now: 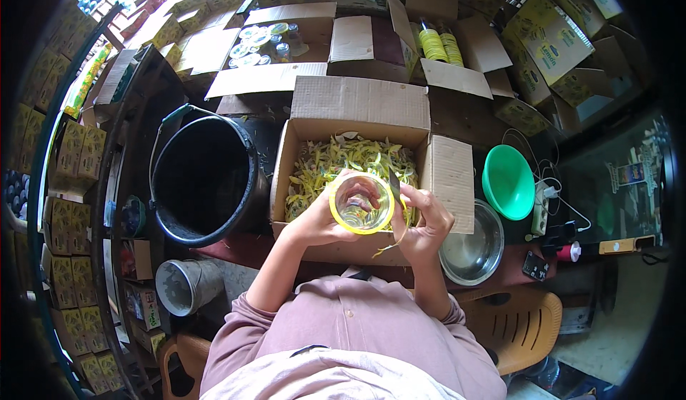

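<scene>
My left hand [318, 218] is wrapped round a clear plastic cup [362, 202] with a bright yellow rim, its mouth turned up toward me. Against the right side of that rim is my right hand [423, 223], fingers closed on a knife, of which only a short dark blade [394, 184] shows; the handle is hidden. A thin yellow strip [389, 248] dangles by the right fingers, below the cup. Both hands are over the near side of an open cardboard box [361, 103], which holds a heap of curly yellow plastic trimmings [350, 153].
Left of the box stands a large black bucket [204, 178], with a grey bucket [187, 285] lower down. To the right are a green bowl [509, 182], a clear basin [471, 246] and a phone [536, 265]. Farther back, open cartons hold clear jars [261, 42] and yellow-rimmed stacks [439, 46].
</scene>
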`<state>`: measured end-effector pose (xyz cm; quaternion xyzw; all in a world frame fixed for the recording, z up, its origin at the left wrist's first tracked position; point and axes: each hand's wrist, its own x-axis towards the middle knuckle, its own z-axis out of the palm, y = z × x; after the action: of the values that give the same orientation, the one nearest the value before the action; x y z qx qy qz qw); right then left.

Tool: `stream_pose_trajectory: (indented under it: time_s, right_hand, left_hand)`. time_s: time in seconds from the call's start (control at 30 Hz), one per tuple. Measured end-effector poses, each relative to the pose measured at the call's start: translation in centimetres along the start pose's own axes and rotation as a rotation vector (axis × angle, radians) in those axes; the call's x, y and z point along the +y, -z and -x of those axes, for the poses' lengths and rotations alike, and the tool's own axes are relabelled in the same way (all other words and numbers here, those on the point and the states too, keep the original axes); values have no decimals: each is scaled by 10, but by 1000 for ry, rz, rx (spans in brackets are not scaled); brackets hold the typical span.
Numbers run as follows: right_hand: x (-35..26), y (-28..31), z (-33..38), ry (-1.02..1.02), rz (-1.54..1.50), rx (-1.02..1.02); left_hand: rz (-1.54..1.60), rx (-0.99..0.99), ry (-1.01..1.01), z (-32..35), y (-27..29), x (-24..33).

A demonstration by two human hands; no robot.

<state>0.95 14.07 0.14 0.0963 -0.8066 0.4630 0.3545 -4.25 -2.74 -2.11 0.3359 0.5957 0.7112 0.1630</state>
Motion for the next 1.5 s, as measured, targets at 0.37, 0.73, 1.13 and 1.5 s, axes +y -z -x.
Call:
stream_pose_trajectory:
  time_s: [0.37, 0.73, 1.13, 1.5]
  right_hand:
    - [-4, -4, -3, 33, 30, -4]
    - [-2, -9, 6, 16, 91, 56]
    - [-5, -11, 1, 93, 221, 90]
    - [-3, -9, 7, -33, 98, 50]
  left_hand:
    - [-19, 42, -74, -2, -5, -7]
    - [-45, 221, -60, -5, -9, -6]
    - [-224, 171, -67, -3, -7, -7]
    - [-192, 129, -55, -3, -4, 0]
